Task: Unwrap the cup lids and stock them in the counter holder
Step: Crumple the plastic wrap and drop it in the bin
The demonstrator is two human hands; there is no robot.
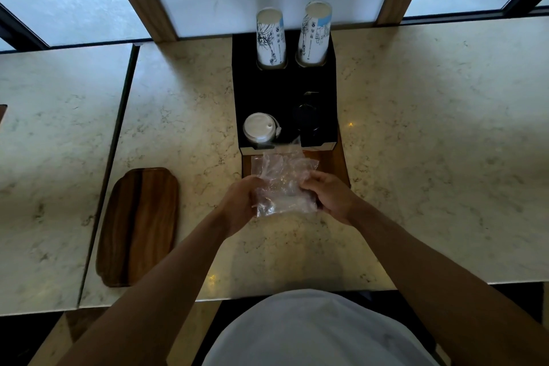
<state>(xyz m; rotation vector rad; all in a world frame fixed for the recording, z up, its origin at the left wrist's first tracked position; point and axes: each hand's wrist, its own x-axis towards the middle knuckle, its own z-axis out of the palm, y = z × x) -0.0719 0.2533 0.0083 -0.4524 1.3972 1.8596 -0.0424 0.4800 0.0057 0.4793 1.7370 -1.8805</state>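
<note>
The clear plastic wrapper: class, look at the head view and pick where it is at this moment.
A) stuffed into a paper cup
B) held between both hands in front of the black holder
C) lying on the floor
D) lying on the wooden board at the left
B: the left hand and right hand both grip the clear plastic wrapper just in front of the black holder.

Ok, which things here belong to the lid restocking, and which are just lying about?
Job:
- clear plastic wrap, gripped by left hand and right hand
- black counter holder
- white lids in its front left slot

Lying about:
- wooden board
- two paper cup stacks
</note>
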